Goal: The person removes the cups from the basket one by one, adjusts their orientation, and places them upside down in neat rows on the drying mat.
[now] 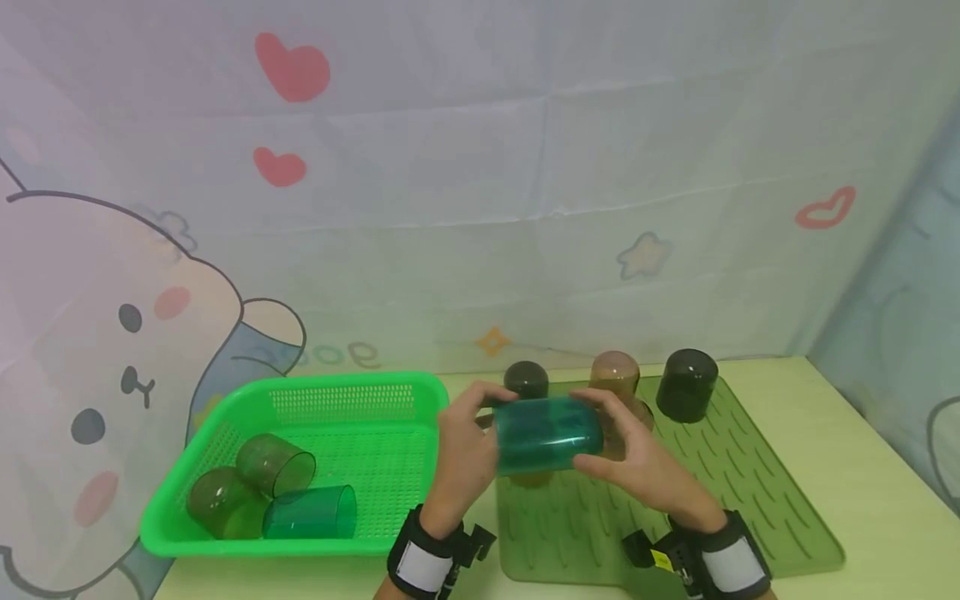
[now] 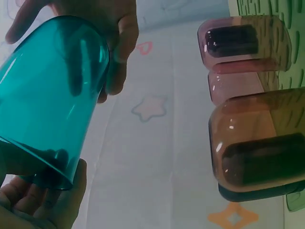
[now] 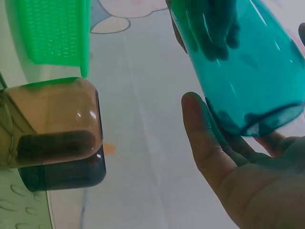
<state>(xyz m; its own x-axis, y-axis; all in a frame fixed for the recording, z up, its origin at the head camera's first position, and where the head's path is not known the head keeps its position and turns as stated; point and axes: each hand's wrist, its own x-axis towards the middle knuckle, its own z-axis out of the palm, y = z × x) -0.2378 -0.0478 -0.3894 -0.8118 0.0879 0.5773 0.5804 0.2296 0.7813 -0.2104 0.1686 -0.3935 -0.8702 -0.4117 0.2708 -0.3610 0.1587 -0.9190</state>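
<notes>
Over the green mat, both hands hold a translucent teal cup (image 1: 547,435) on its side. Its mouth faces my left hand (image 1: 467,446), which grips the rim end between thumb and fingers. My right hand (image 1: 648,467) holds the rounded base end, thumb below and fingers above. In the left wrist view the teal cup (image 2: 52,90) spans the space between the two hands. Through its wall the right wrist view shows dark finger shapes, with my right hand (image 3: 257,186) under the base.
On the ridged green mat (image 1: 720,517) stand upside-down cups: a dark one (image 1: 687,387), another dark one (image 1: 527,377), a pink one (image 1: 615,371) and an amber one (image 2: 257,143). At left, a green basket (image 1: 300,547) contains two brownish cups (image 1: 276,465) and a green cup (image 1: 311,512).
</notes>
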